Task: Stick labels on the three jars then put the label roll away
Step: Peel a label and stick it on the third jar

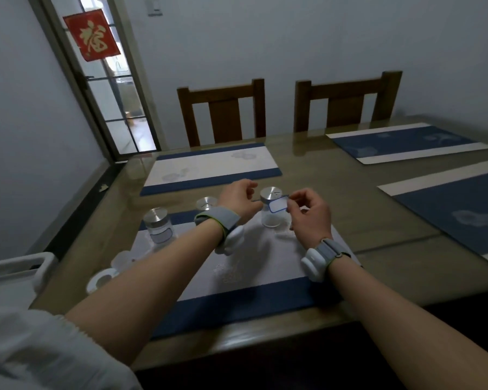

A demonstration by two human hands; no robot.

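on the near placemat (237, 294), white in the middle with blue bands, three glass jars with metal lids stand in a loose row. the right jar (271, 209) sits toward the far right of the mat, and both hands meet around it. the right hand (310, 212) pinches the right end of a white label (278, 206) with a blue border between thumb and forefinger, the label lying across the jar's front just under its lid; whether it is already pressed onto the glass cannot be told. the left hand (238, 199) is loosely curled at the jar's left side, fingertips near the lid, and whether it touches the jar or the label's other end cannot be told. the middle jar (206, 203) is mostly hidden behind the left wrist, only its lid showing, so any label on it is out of sight. the left jar (158, 225) stands apart at the mat's far left corner and carries a blue-bordered label on its front. the label roll (102, 278), a white ring, lies on the tabletop (378, 209) near the left edge, beside the left forearm, with something pale and blurred just behind it. each wrist wears a grey strap with a white device.
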